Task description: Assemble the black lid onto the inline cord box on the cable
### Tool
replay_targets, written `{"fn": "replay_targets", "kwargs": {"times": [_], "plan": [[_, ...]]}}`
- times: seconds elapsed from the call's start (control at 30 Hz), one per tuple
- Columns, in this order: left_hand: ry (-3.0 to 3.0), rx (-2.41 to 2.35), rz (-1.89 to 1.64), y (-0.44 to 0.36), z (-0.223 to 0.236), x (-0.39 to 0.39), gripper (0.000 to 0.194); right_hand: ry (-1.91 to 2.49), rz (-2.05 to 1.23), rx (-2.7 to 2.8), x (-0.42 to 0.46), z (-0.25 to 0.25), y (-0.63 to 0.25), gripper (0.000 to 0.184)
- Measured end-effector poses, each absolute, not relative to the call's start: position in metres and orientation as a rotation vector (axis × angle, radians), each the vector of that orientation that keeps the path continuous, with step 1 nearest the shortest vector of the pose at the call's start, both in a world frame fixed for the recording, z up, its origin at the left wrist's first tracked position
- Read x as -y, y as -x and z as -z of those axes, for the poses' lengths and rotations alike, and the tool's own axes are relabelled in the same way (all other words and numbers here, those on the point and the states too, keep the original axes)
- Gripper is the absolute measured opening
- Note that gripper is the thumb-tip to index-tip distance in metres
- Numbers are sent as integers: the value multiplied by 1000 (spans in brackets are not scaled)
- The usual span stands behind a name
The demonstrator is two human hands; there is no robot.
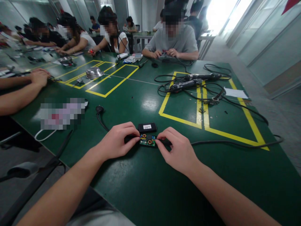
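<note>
A small green circuit board (147, 141) with copper-wound coils lies low over the table in front of me. Thumb and index finger of my left hand (122, 139) pinch at its left end, where a black cable (101, 121) with a plug comes in. At the right end, my right hand (178, 147) pinches with thumb and fingertips, and another black cable (211, 142) leads away from under it. My fingertips hide the exact grip points. Just beyond the board rests a black plastic cover (147, 127) with a white label.
Black electric screwdrivers (188, 84) with tangled cords lie at the right, inside yellow tape lines. A metal bowl (94, 73) stands farther left. Near the left edge is a blurred-out object (63, 114). A co-worker's arms (25, 89) rest at the left; other people sit across the green table (150, 185).
</note>
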State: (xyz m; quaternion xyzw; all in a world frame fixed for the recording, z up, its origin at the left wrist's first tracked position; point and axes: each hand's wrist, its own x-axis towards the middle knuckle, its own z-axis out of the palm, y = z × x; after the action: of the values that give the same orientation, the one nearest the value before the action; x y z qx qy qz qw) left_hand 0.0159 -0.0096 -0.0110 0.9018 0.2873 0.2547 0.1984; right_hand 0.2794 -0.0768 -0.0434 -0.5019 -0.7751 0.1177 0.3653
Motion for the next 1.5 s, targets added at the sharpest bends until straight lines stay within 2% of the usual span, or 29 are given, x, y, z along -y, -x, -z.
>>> {"fn": "replay_targets", "kwargs": {"times": [0.17, 0.57, 0.67, 0.77, 1.0, 1.07, 1.2, 1.33, 1.5], "plan": [[-2538, -786, -665, -16, 8, 10, 19, 1250, -319, 1989, 76, 44, -280, 14], [-2557, -850, -672, -12, 13, 5, 16, 1330, -224, 2088, 73, 46, -279, 14], [-2609, -914, -691, -15, 20, 3, 29, 1329, -190, 2083, 72, 47, -279, 11], [-2625, -984, -571, -20, 26, -1, 38, 1343, -207, 2061, 72, 47, -279, 17], [-2403, -1250, -734, -18, 33, -8, 17, 1324, -263, 2032, 73, 44, -279, 24], [-2360, -1296, -792, -15, 32, -8, 17, 1327, -275, 2025, 74, 44, -280, 27], [-2355, -1049, -879, -14, 24, -2, 24, 1342, -280, 2002, 76, 43, -280, 36], [-2434, -730, -707, -18, 15, 5, 24, 1349, -300, 2046, 77, 40, -278, 48], [-2496, -697, -654, -20, 15, 7, 22, 1376, -337, 2125, 76, 37, -277, 26]]}}
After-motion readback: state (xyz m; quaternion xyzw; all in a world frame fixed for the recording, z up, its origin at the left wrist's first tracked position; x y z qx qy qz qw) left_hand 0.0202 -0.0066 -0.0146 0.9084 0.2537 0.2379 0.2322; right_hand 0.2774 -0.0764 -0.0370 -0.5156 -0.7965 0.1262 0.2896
